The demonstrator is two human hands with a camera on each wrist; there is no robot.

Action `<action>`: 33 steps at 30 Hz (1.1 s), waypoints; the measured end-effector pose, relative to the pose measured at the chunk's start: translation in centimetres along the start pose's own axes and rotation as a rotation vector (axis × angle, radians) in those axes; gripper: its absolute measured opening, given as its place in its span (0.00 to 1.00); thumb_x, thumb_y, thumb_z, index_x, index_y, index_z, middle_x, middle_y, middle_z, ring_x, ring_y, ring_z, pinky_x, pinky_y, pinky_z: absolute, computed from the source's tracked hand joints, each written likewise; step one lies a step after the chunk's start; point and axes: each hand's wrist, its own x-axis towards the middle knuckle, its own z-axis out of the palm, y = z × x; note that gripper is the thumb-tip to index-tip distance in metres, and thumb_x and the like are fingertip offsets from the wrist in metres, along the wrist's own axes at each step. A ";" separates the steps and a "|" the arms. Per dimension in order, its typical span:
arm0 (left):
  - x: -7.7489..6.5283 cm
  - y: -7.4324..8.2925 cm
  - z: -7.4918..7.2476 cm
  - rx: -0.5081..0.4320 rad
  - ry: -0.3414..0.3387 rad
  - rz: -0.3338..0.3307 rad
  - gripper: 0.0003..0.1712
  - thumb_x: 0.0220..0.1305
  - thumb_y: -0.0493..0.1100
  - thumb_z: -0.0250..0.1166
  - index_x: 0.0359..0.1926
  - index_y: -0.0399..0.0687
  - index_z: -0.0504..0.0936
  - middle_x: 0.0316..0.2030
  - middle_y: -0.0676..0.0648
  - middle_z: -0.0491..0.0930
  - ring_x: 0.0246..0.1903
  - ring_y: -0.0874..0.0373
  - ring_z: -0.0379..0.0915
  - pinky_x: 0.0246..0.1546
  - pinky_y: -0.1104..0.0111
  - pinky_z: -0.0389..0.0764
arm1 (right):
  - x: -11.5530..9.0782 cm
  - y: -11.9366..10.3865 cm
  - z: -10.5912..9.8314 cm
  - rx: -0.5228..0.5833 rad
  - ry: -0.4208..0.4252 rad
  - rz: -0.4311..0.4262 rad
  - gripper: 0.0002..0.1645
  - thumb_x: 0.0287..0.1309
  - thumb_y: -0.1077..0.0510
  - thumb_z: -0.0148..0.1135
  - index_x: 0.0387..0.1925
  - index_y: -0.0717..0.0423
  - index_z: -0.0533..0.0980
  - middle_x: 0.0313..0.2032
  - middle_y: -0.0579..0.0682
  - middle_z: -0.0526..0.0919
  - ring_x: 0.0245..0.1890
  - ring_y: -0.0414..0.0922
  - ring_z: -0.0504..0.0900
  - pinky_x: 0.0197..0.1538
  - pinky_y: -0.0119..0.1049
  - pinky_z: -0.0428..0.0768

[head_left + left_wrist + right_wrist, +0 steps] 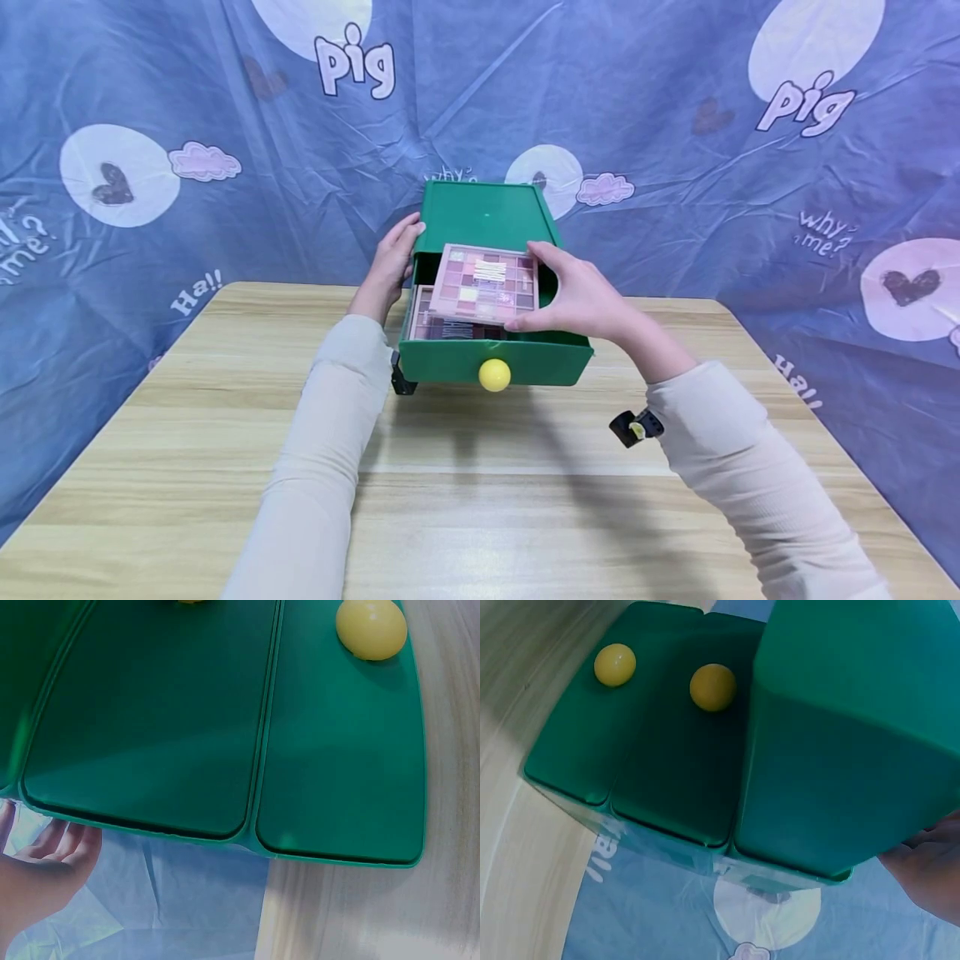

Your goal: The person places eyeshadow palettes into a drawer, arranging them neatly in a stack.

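Note:
My right hand (581, 292) pinches an eyeshadow palette (483, 287) by its right edge, thumb at the near corner and fingers at the far one. The palette, with many pinkish pans, is tilted over the pulled-out top drawer (442, 363) of a green drawer cabinet (487, 215). Another palette (421, 315) lies inside that drawer, partly covered by the held one. My left hand (392, 262) rests against the cabinet's left side, fingertips at its top edge. In the right wrist view only part of the right hand (930, 866) shows behind the drawer; the held palette is hidden there.
The drawer's front bears a round yellow knob (494, 375). Below it are two closed drawers with yellow knobs (615, 665). The cabinet stands at the back of a wooden table (480, 525), before a blue printed cloth (480, 92).

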 end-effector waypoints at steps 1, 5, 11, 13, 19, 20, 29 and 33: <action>0.0 0.0 0.0 -0.003 -0.001 0.000 0.26 0.55 0.49 0.55 0.57 0.55 0.68 0.43 0.47 0.71 0.32 0.62 0.67 0.33 0.69 0.67 | 0.0 0.0 0.1 0.002 -0.002 -0.006 0.63 0.24 0.38 0.71 0.62 0.59 0.54 0.57 0.52 0.62 0.54 0.47 0.61 0.52 0.45 0.61; 0.0 0.0 0.0 0.000 -0.004 0.001 0.26 0.55 0.49 0.55 0.57 0.55 0.67 0.45 0.46 0.70 0.33 0.61 0.67 0.34 0.68 0.67 | 0.1 -0.1 0.5 -0.008 -0.015 -0.027 0.61 0.25 0.39 0.71 0.62 0.59 0.54 0.57 0.52 0.61 0.54 0.46 0.61 0.52 0.43 0.61; 0.0 0.0 0.0 -0.008 -0.010 0.002 0.27 0.55 0.49 0.55 0.58 0.55 0.67 0.48 0.45 0.69 0.35 0.61 0.67 0.36 0.67 0.67 | 0.4 -0.2 1.0 -0.030 -0.046 -0.066 0.60 0.27 0.41 0.70 0.62 0.61 0.54 0.59 0.54 0.60 0.56 0.48 0.59 0.53 0.44 0.60; 0.0 0.1 0.0 -0.008 -0.010 0.001 0.27 0.55 0.49 0.55 0.58 0.55 0.67 0.49 0.45 0.69 0.35 0.60 0.67 0.36 0.67 0.67 | 0.6 -0.3 1.1 -0.025 -0.060 -0.076 0.60 0.28 0.41 0.70 0.62 0.62 0.53 0.59 0.55 0.59 0.57 0.48 0.59 0.54 0.43 0.60; 0.0 0.1 0.0 0.001 -0.013 -0.002 0.27 0.56 0.49 0.55 0.58 0.55 0.66 0.51 0.47 0.68 0.38 0.60 0.66 0.37 0.66 0.67 | 0.9 -0.5 1.4 -0.035 -0.101 -0.102 0.57 0.31 0.45 0.70 0.61 0.65 0.54 0.58 0.58 0.60 0.57 0.49 0.58 0.55 0.42 0.59; 0.0 0.1 0.0 0.002 -0.013 -0.002 0.27 0.56 0.49 0.55 0.58 0.56 0.67 0.51 0.47 0.68 0.38 0.60 0.66 0.37 0.66 0.67 | 0.9 -0.5 1.4 -0.041 -0.108 -0.108 0.57 0.32 0.45 0.70 0.60 0.66 0.54 0.58 0.58 0.60 0.57 0.49 0.59 0.55 0.42 0.59; 0.1 -0.1 -0.1 0.029 -0.013 0.012 0.27 0.55 0.51 0.56 0.57 0.57 0.67 0.50 0.48 0.69 0.37 0.60 0.66 0.38 0.67 0.67 | 1.3 -0.7 1.8 -0.081 -0.151 -0.129 0.57 0.33 0.47 0.70 0.60 0.69 0.53 0.58 0.60 0.59 0.57 0.50 0.59 0.55 0.42 0.58; -0.3 -0.1 -0.1 0.027 -0.011 0.034 0.26 0.53 0.54 0.58 0.55 0.59 0.70 0.46 0.49 0.71 0.33 0.62 0.67 0.33 0.71 0.68 | 1.5 -0.8 2.1 -0.119 -0.180 -0.131 0.58 0.34 0.45 0.69 0.60 0.69 0.51 0.59 0.60 0.58 0.57 0.51 0.59 0.55 0.42 0.59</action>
